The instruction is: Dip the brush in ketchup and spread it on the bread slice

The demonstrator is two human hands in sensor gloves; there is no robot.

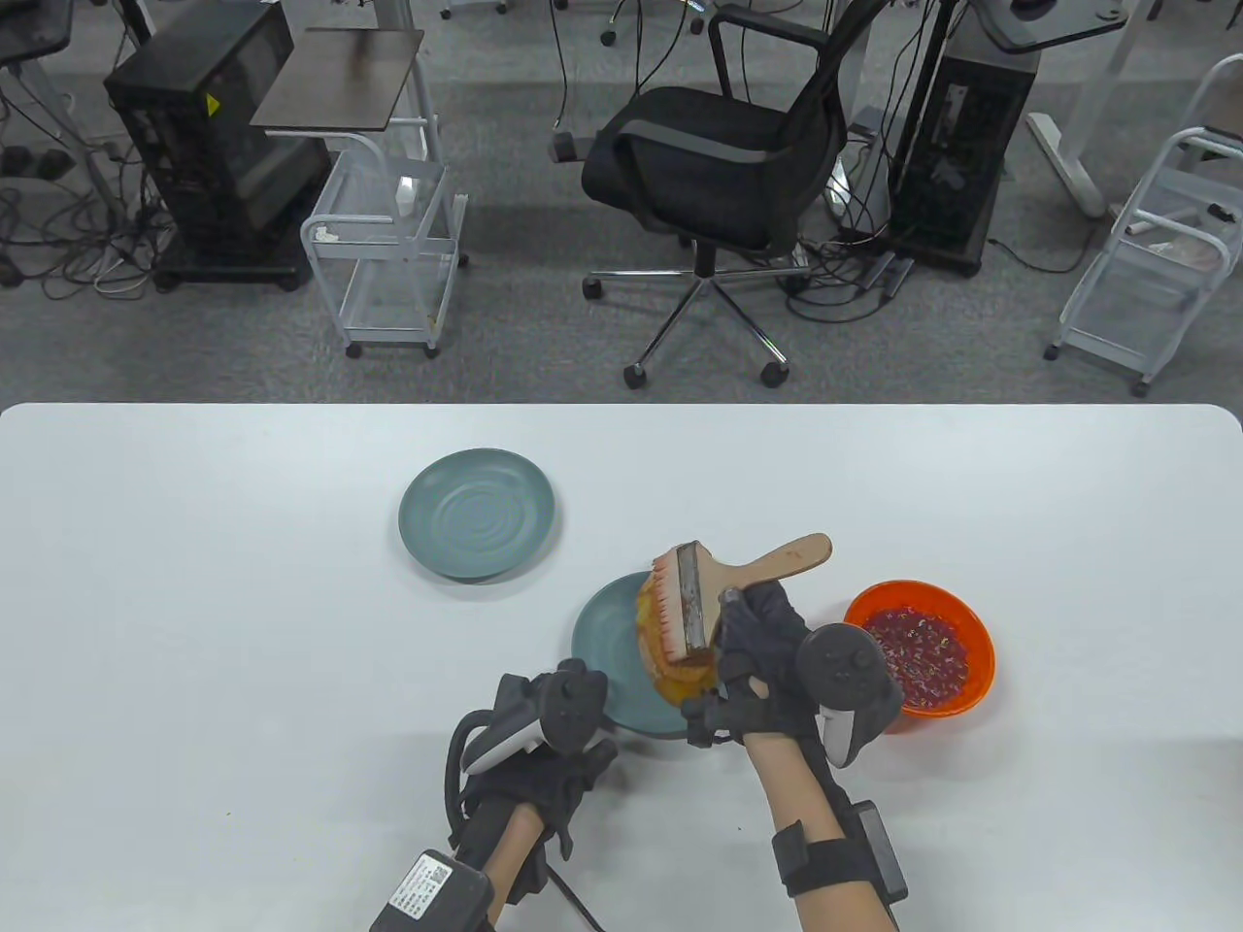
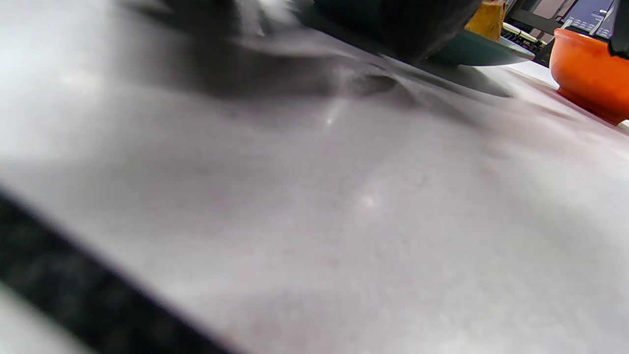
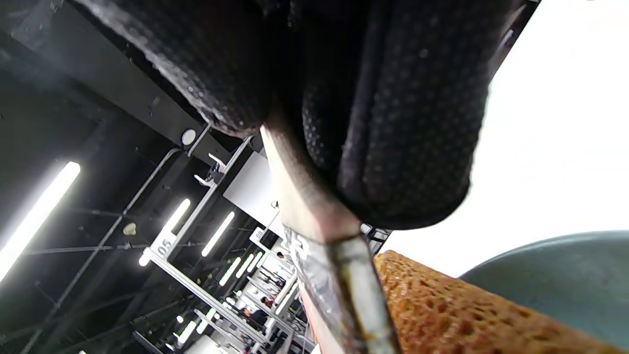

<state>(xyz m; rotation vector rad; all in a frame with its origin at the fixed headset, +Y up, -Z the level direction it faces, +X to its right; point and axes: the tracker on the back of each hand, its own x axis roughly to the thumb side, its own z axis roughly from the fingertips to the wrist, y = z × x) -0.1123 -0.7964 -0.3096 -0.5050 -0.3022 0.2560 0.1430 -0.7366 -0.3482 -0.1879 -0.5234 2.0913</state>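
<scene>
Our right hand (image 1: pixel 767 646) clamps the light, stiff brush (image 1: pixel 714 592) at its handle, bristles on the soft bread (image 1: pixel 670 670) in the plate (image 1: pixel 607 650); left hand (image 1: pixel 544 738) fingers hidden, ketchup (image 1: pixel 918 655) beside.

Both hands are covered by black gloves; on the right hand (image 1: pixel 767 650) the fabric is seen with a fine dotted texture. A dark tracker with round buttons and a white part is strapped on the back of each, also on the left hand (image 1: pixel 544 767). Bare forearm skin is shown, crossed by black straps with small boxes, and a black cable is seen by the left wrist.
</scene>
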